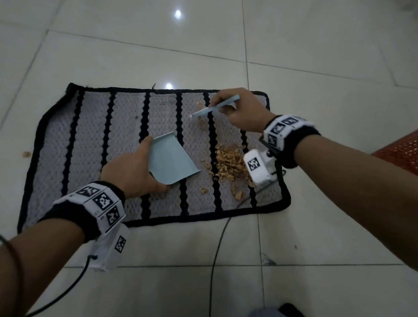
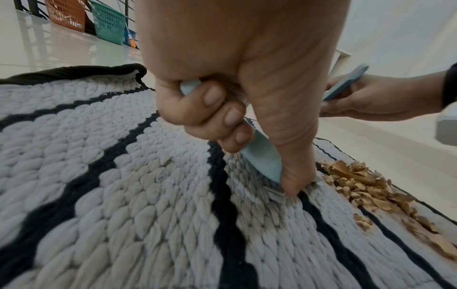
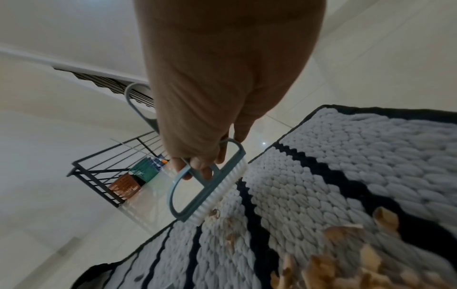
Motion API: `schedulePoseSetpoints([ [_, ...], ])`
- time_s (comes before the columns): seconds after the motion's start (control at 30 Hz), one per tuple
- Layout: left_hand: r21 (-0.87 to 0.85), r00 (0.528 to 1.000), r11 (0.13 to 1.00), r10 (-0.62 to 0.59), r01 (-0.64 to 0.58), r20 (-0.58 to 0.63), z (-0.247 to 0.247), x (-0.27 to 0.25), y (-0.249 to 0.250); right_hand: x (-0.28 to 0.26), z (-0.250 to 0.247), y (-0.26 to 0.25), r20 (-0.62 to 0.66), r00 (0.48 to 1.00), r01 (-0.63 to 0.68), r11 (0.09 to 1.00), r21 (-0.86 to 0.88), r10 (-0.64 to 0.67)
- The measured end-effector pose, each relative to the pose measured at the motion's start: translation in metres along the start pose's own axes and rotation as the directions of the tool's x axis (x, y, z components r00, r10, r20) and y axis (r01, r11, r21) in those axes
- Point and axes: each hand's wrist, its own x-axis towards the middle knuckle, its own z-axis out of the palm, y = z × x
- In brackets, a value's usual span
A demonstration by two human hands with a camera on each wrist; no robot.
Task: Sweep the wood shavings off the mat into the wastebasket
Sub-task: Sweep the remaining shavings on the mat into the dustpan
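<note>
A grey woven mat [image 1: 121, 143] with black stripes lies on the tiled floor. A heap of tan wood shavings [image 1: 228, 166] sits on its right part, with loose bits around it. My left hand [image 1: 132, 172] grips a pale blue dustpan [image 1: 171, 160] by its handle, with the pan's edge on the mat just left of the heap [image 2: 366, 185]. My right hand [image 1: 239, 110] holds a small blue hand brush [image 1: 213, 107] with white bristles [image 3: 217, 193] at the mat's far right, above a few scattered shavings.
A red perforated basket [image 1: 409, 152] shows at the right edge of the head view. An orange basket [image 2: 66, 15] and a green one [image 2: 108, 21] stand far off by a black railing. Cables [image 1: 217, 251] trail over the floor near me. One shaving [image 1: 25, 154] lies off the mat's left side.
</note>
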Motion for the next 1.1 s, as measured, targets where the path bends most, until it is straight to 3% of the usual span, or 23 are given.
schedulePoseSetpoints([
  [0.13, 0.006, 1.000, 1.000, 0.002, -0.002, 0.003, -0.001, -0.001, 0.002, 0.009, 0.006, 0.006, 0.086, 0.994, -0.057, 0.997, -0.060, 0.062],
  [0.5, 0.012, 1.000, 1.000, 0.009, -0.009, 0.001, 0.002, 0.000, 0.002, -0.067, -0.023, 0.014, 0.271, 0.956, -0.101, 0.994, -0.037, 0.108],
  [0.6, 0.008, 1.000, 1.000, 0.005, -0.005, 0.002, 0.002, 0.000, 0.003, -0.076, -0.035, 0.005, 0.171, 0.970, -0.183, 0.982, 0.043, 0.173],
  [0.73, -0.011, 1.000, 1.000, 0.003, -0.003, -0.011, 0.003, -0.001, 0.002, -0.082, -0.038, 0.002, 0.003, 0.954, -0.282, 0.899, 0.336, 0.299],
  [0.87, -0.061, 0.999, 0.998, 0.027, -0.028, -0.020, 0.002, -0.008, 0.002, -0.086, -0.030, 0.007, -0.144, 0.863, -0.369, 0.798, 0.477, 0.485],
  [1.0, -0.158, 0.998, 0.986, 0.052, -0.048, 0.026, 0.004, -0.024, -0.003, -0.104, -0.017, 0.013, -0.176, 0.762, -0.420, 0.682, 0.599, 0.623],
  [1.1, -0.183, 0.997, 0.981, 0.067, -0.058, 0.044, 0.011, -0.036, -0.006, -0.126, -0.005, 0.023, -0.294, 0.705, -0.439, 0.723, 0.534, 0.645],
])
